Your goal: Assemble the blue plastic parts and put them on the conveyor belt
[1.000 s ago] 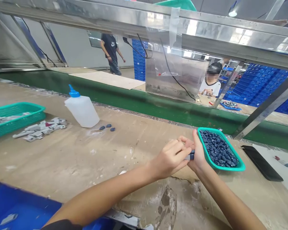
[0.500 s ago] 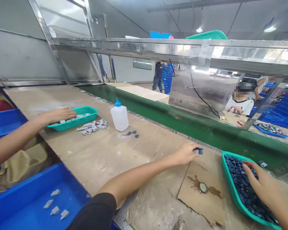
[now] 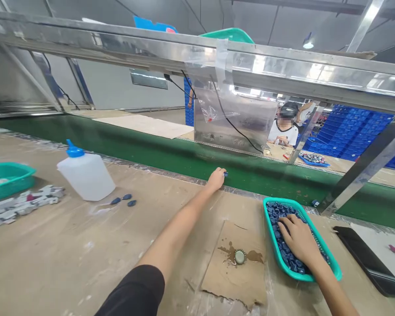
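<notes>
My left hand (image 3: 216, 178) is stretched out to the near edge of the green conveyor belt (image 3: 171, 149), fingers pinched on a small dark blue part (image 3: 225, 174). My right hand (image 3: 298, 239) lies palm down in the teal tray (image 3: 329, 263) on a heap of small dark blue parts (image 3: 274, 213); its fingertips are buried among them. A bottle cap (image 3: 239, 256) sits in a brown stain on a piece of cardboard (image 3: 230, 281) between my arms.
A white bottle with a blue cap (image 3: 84, 174) stands at the left, three loose blue parts (image 3: 122, 200) beside it. Grey pieces (image 3: 19, 205) and another teal tray (image 3: 6, 180) lie far left. A black phone (image 3: 368, 261) lies at right. A person sits beyond the belt.
My left hand has reached farther forward with the small blue part, from the table to the belt's edge. My right hand has settled deeper into the tray. A neighbour's arm has left view.
</notes>
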The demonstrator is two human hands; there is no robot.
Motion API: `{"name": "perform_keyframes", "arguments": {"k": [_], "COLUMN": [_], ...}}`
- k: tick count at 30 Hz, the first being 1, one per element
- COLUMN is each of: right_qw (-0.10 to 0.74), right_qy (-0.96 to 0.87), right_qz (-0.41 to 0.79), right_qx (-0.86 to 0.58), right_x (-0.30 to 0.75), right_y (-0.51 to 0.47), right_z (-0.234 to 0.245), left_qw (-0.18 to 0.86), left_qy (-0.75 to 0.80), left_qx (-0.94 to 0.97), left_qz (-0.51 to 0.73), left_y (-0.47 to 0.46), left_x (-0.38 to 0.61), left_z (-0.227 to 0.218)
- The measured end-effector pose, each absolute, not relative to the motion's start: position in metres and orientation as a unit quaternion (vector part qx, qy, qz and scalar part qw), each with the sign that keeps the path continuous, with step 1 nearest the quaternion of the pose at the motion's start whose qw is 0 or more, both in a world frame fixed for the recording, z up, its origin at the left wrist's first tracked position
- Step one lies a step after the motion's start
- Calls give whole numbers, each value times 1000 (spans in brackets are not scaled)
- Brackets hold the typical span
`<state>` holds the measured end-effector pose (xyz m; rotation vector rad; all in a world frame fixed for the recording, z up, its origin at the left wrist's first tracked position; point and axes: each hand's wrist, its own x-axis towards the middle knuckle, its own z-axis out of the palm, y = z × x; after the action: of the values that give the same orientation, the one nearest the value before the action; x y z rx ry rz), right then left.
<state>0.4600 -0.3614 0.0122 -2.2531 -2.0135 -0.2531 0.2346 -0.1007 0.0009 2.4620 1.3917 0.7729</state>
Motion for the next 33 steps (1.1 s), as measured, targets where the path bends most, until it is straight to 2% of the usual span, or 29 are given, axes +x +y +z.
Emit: {"name": "perform_keyframes", "arguments": {"k": [8,19,33], "right_qw": [89,67,78], "right_qy": [-655,-649,-636], "right_qz": [-79,-80,-70], "right_qx": [-746,-753,-765], "right_x": [457,460,464], "right_y": [-366,-361,-360], "right_z": [12,8,10], "left_qw": [74,42,55], "left_qy": [450,427,421], "left_qx": [862,889,888], "left_qz": [220,157,174], "left_y": [-100,-158,-172], "left_x": [232,151,145], "left_z": [-30,-37,-32]}}
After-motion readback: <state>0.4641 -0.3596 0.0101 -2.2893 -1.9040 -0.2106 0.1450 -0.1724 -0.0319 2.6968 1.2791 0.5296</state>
